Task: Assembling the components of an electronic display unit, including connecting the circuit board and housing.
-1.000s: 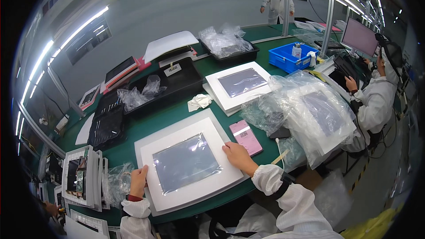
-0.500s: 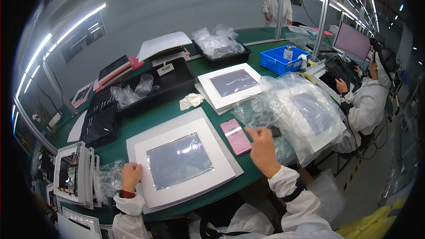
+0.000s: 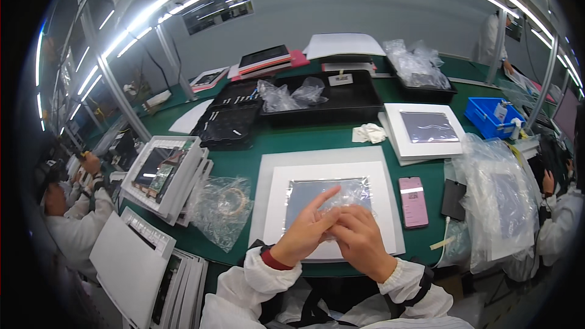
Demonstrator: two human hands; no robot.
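Observation:
A white-framed display panel (image 3: pixel 278 198) lies face up on a pale foam sheet (image 3: pixel 390 207) in front of me. Over the lower part of its grey screen (image 3: pixel 304 194), my hands meet. My left hand (image 3: pixel 303 229) has its index finger stretched out, while its thumb is close against the right fingertips. The fingers of my right hand (image 3: pixel 364 240) are curled in a pinch. Crinkled, shiny clear plastic (image 3: pixel 353 195) shows around the fingers; whether it is held or lies on the screen is unclear. The fingers hide what lies between them.
Right of the panel lie a pink-screened phone (image 3: pixel 414 204), a black device (image 3: pixel 454 200) with a white cable, and a plastic-wrapped panel (image 3: pixel 506 207). A clear bag (image 3: pixel 222 207) and stacked white housings (image 3: pixel 161 173) stand left. Behind are black trays (image 3: pixel 359 106) and a blue bin (image 3: pixel 481 113).
My view has swung left. My left hand has left the panel's left edge and my right hand has come from beside the phone; both now meet over the screen.

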